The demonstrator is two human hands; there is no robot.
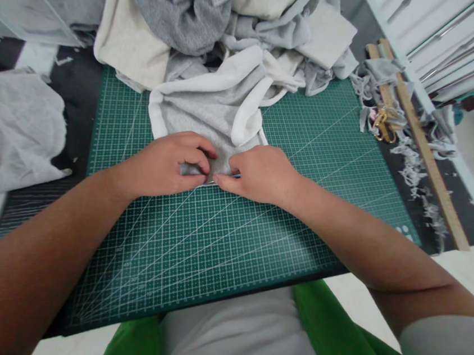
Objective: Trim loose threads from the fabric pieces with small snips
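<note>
Grey fabric piece [213,115] before heaped cloth pile [241,19]

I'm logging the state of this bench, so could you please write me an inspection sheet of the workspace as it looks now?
Surface: green cutting mat with a white grid, lying on a dark table.
Job's things: grey cloth piece with white edging, its near edge flat on the mat.
Clutter: heap of grey and cream cloth behind; white cloth at left; wooden ruler, gold scissors and grey scraps at right.
Grippers: left hand and right hand both pinch the cloth's near edge; something thin shows at the right fingertips, too small to tell.
Cables: nothing seen.
Surroundings: white shelving at right.
</note>
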